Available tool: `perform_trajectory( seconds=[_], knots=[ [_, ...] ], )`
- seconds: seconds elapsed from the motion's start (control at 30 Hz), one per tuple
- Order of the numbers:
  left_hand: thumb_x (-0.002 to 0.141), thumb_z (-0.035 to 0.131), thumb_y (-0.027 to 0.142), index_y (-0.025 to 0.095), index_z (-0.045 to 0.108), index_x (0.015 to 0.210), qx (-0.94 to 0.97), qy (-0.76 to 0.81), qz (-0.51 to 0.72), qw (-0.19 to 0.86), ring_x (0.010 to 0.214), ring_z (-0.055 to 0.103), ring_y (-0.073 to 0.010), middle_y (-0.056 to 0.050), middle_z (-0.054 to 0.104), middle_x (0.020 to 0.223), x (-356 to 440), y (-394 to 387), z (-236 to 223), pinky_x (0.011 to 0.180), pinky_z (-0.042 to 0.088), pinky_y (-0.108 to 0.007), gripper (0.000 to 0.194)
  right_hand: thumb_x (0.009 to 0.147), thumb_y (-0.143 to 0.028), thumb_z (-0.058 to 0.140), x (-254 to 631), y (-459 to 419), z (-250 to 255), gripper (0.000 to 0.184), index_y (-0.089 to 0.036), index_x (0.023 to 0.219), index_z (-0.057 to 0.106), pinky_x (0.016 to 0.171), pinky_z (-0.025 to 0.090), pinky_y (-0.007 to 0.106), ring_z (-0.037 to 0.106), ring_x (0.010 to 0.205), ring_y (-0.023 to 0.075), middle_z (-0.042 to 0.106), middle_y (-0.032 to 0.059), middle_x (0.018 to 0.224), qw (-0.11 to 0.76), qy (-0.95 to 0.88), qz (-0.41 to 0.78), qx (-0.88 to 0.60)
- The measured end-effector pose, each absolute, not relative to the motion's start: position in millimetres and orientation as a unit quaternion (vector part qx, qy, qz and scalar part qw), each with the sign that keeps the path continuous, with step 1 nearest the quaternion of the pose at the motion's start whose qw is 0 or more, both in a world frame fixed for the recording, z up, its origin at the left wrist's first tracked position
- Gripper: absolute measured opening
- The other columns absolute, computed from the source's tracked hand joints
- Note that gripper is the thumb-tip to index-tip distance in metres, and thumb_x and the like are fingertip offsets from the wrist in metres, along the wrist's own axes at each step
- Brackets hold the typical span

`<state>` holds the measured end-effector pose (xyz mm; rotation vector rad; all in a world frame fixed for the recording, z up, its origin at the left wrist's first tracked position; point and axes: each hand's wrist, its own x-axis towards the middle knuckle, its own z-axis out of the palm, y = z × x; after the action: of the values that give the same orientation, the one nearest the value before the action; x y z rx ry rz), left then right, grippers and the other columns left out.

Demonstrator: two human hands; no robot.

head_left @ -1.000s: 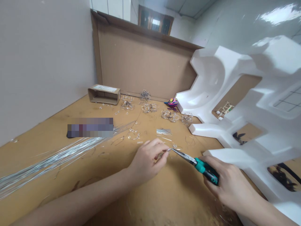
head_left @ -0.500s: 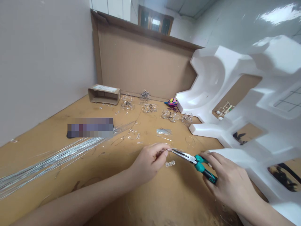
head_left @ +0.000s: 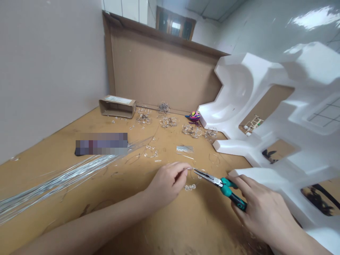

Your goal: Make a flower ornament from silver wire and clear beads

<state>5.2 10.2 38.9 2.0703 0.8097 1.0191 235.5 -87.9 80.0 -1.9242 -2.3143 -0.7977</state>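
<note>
My left hand (head_left: 167,185) pinches a thin wire between thumb and fingertips. Several clear beads (head_left: 190,187) sit just below that hand, on a wire loop as far as I can tell. My right hand (head_left: 261,209) is shut on needle-nose pliers (head_left: 219,182) with teal handles. The pliers' slim steel jaws reach toward the pinched wire, their tips right beside my left fingertips. Whether the jaws grip the wire is too small to tell.
A long bundle of silver wire (head_left: 61,180) lies on the tan worktop (head_left: 127,219) at left. Beaded wire flowers (head_left: 168,122), a cardboard box (head_left: 117,107), a colourful beaded insect (head_left: 194,116) and white moulded foam packaging (head_left: 265,106) stand beyond.
The pliers have swung flatter toward my left hand, and their handles now sit further apart. The clear beads now show below the wire, and my left hand has shifted slightly.
</note>
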Motion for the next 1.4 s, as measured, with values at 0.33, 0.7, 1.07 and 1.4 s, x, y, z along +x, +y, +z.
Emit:
perform_trajectory(
  seconds=[0.33,0.7,1.07,1.4],
  knots=[
    [0.084,0.038,0.021,0.020,0.060,0.097,0.795,0.312,0.400,0.334,0.070,0.055,-0.0138,-0.003,0.062,0.080,4.9,10.5,38.2,0.060,0.042,-0.023,0.025,0.068,-0.026,0.047,233.5,-90.3,79.4,0.039,-0.023,0.107,0.048,0.039,0.035,0.025,0.061,0.062,0.0185,0.060,0.0025,0.085,0.029,-0.729,-0.272,-0.627],
    [0.085,0.039,0.024,0.020,0.062,0.090,0.812,0.317,0.376,0.315,0.070,0.056,-0.0137,-0.003,0.064,0.079,6.5,8.2,40.3,0.060,0.040,-0.022,0.024,0.068,-0.025,0.049,226.3,-88.2,77.8,0.032,-0.023,0.101,0.049,0.048,0.039,0.026,0.060,0.066,0.0188,0.060,0.0051,0.088,0.030,-0.739,-0.270,-0.617],
    [0.084,0.040,0.024,0.018,0.060,0.088,0.806,0.310,0.381,0.330,0.068,0.054,-0.0129,-0.002,0.059,0.072,6.8,6.6,40.2,0.062,0.042,-0.022,0.021,0.068,-0.023,0.051,230.4,-87.4,79.0,0.039,-0.020,0.107,0.048,0.062,0.044,0.030,0.057,0.079,0.0207,0.057,0.0075,0.097,0.041,-0.759,-0.249,-0.601],
    [0.083,0.041,0.024,0.018,0.062,0.086,0.783,0.310,0.386,0.377,0.060,0.050,-0.0105,0.001,0.055,0.065,8.1,8.2,33.8,0.058,0.039,-0.021,0.021,0.075,-0.030,0.051,230.1,-84.3,79.2,0.030,-0.019,0.103,0.055,0.060,0.036,0.029,0.053,0.071,0.0188,0.060,0.0058,0.087,0.075,-0.753,-0.347,-0.553]
  ],
)
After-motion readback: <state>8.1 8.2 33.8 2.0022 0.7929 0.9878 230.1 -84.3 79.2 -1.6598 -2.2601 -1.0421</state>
